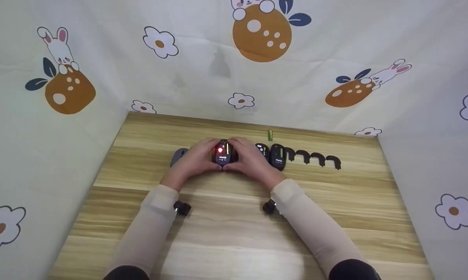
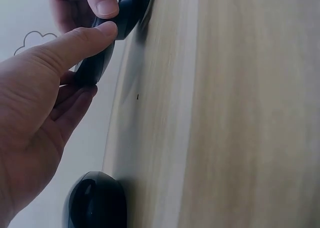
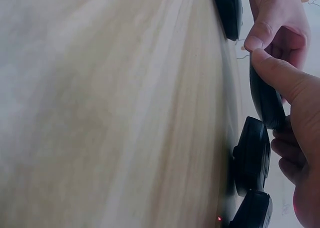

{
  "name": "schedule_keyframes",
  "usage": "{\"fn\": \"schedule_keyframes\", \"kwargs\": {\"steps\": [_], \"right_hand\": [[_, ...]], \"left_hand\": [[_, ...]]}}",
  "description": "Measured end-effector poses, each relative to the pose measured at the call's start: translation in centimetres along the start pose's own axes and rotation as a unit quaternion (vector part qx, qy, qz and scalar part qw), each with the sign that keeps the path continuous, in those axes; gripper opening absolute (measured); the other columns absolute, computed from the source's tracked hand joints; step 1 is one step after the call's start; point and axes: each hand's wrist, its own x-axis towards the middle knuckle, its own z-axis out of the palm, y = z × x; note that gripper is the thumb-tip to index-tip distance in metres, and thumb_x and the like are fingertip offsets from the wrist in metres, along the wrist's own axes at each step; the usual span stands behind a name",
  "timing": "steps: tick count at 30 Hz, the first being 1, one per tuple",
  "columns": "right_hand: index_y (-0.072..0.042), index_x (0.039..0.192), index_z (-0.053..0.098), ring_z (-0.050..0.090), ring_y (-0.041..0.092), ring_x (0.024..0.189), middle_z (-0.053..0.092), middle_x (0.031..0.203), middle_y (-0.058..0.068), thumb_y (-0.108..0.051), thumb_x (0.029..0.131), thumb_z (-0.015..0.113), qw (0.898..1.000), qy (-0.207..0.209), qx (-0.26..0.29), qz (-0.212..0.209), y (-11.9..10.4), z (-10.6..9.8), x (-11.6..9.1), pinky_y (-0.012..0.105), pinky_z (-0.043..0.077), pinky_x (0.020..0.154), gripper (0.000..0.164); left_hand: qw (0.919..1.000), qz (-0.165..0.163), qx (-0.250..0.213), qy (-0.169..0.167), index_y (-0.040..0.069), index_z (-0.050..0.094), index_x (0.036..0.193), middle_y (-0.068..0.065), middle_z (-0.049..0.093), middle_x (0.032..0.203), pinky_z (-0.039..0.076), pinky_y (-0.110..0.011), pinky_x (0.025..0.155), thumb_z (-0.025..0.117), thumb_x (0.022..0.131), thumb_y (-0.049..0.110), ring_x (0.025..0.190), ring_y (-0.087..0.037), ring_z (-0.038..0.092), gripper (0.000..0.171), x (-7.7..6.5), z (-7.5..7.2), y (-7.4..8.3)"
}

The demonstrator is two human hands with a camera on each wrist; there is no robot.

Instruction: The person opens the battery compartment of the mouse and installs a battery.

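Note:
Both hands hold one dark computer mouse (image 1: 222,155) between them, its underside up, with a red light glowing and a battery showing in its uncovered slot. My left hand (image 1: 197,158) grips its left side, thumb at the near end. On the opposite side, my right hand (image 1: 251,158) grips it, the thumb close to the other thumb. In the left wrist view the mouse (image 2: 92,67) is tilted above the table; the right wrist view shows its curved shell (image 3: 265,97) between thumb and fingers. The fingers partly hide it.
A grey mouse (image 1: 177,155) lies left of the hands. Right of them lie overturned mice (image 1: 278,156), then a row of several black curved covers (image 1: 303,156). Behind stands or lies a green battery (image 1: 270,135). A patterned cloth wall (image 1: 202,85) borders the wooden table (image 1: 234,233).

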Motion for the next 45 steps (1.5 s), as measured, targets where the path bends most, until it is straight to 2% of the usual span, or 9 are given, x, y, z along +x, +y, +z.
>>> {"fn": "schedule_keyframes", "kwargs": {"steps": [5, 9, 16, 23, 34, 37, 41, 45], "right_hand": [[-0.004, 0.151, 0.061, 0.057, 0.033, 0.139, 0.066, 0.145, 0.013, -0.044, 0.082, 0.1, 1.0, 0.003, -0.006, 0.005, 0.24, 0.33, 0.32, 0.046, 0.042, 0.124, 0.089], [-0.006, 0.149, 0.063, 0.057, 0.029, 0.138, 0.068, 0.142, 0.009, -0.046, 0.08, 0.1, 1.0, 0.002, -0.011, 0.004, 0.38, 0.55, 0.42, 0.045, 0.039, 0.126, 0.088], [-0.007, 0.148, 0.064, 0.057, 0.026, 0.14, 0.068, 0.142, 0.008, -0.049, 0.079, 0.1, 1.0, 0.002, -0.026, 0.007, 0.46, 0.72, 0.41, 0.059, 0.022, 0.134, 0.088], [-0.005, 0.146, 0.065, 0.054, 0.03, 0.143, 0.068, 0.142, 0.009, -0.054, 0.08, 0.097, 0.999, -0.013, -0.053, 0.004, 0.56, 0.98, 0.63, 0.056, 0.022, 0.135, 0.088], [-0.006, 0.148, 0.063, 0.052, 0.03, 0.144, 0.066, 0.144, 0.01, -0.053, 0.081, 0.096, 0.998, -0.019, -0.051, 0.008, 0.62, 0.95, 0.55, 0.055, 0.021, 0.135, 0.088], [-0.006, 0.15, 0.062, 0.052, 0.03, 0.146, 0.065, 0.147, 0.01, -0.054, 0.081, 0.097, 0.999, -0.021, -0.044, 0.015, 0.76, 0.82, 0.55, 0.052, 0.02, 0.136, 0.091], [-0.006, 0.152, 0.061, 0.05, 0.031, 0.148, 0.063, 0.151, 0.011, -0.054, 0.081, 0.097, 0.999, -0.021, -0.031, 0.017, 0.86, 0.52, 0.5, 0.05, 0.019, 0.136, 0.093], [-0.007, 0.152, 0.062, 0.049, 0.031, 0.147, 0.061, 0.153, 0.01, -0.054, 0.082, 0.096, 1.0, -0.015, -0.022, 0.014, 0.9, 0.28, 0.33, 0.048, 0.024, 0.134, 0.091]], "left_hand": [[0.9997, 0.023, 0.002, 0.002, 0.002, 0.053, 0.16, -0.02, 0.057, 0.159, 0.04, -0.053, 0.127, 0.099, 0.084, 0.021, 0.149, -0.038, 0.053, 0.091, 0.37, 0.07, -0.25], [0.9998, 0.019, 0.007, -0.003, 0.002, 0.052, 0.161, -0.02, 0.057, 0.159, 0.04, -0.054, 0.127, 0.099, 0.084, 0.021, 0.148, -0.039, 0.053, 0.092, 0.47, 0.18, -0.35], [0.9999, 0.007, 0.002, -0.012, 0.002, 0.053, 0.16, -0.02, 0.058, 0.158, 0.04, -0.054, 0.127, 0.099, 0.083, 0.021, 0.148, -0.039, 0.053, 0.091, 0.69, 0.4, -0.48], [0.9998, 0.014, 0.002, -0.017, 0.002, 0.056, 0.157, -0.02, 0.062, 0.152, 0.043, -0.053, 0.125, 0.099, 0.082, 0.021, 0.143, -0.038, 0.057, 0.089, 0.76, 0.6, -0.71], [0.9996, 0.006, -0.018, -0.022, 0.005, 0.056, 0.158, -0.017, 0.062, 0.148, 0.044, -0.052, 0.124, 0.097, 0.083, 0.016, 0.14, -0.035, 0.058, 0.086, 0.85, 0.71, -0.68], [0.9995, 0.002, -0.023, -0.023, 0.005, 0.055, 0.158, -0.016, 0.061, 0.15, 0.042, -0.053, 0.125, 0.097, 0.084, 0.017, 0.143, -0.035, 0.056, 0.086, 0.82, 0.76, -0.65], [0.9996, -0.007, -0.018, -0.022, 0.004, 0.049, 0.163, -0.017, 0.055, 0.158, 0.039, -0.054, 0.128, 0.097, 0.086, 0.026, 0.149, -0.036, 0.05, 0.093, 0.73, 0.76, -0.6], [0.9994, -0.019, -0.02, -0.018, 0.004, 0.043, 0.167, -0.018, 0.048, 0.165, 0.036, -0.055, 0.13, 0.098, 0.086, 0.032, 0.154, -0.037, 0.046, 0.101, 0.51, 0.63, -0.54]]}}
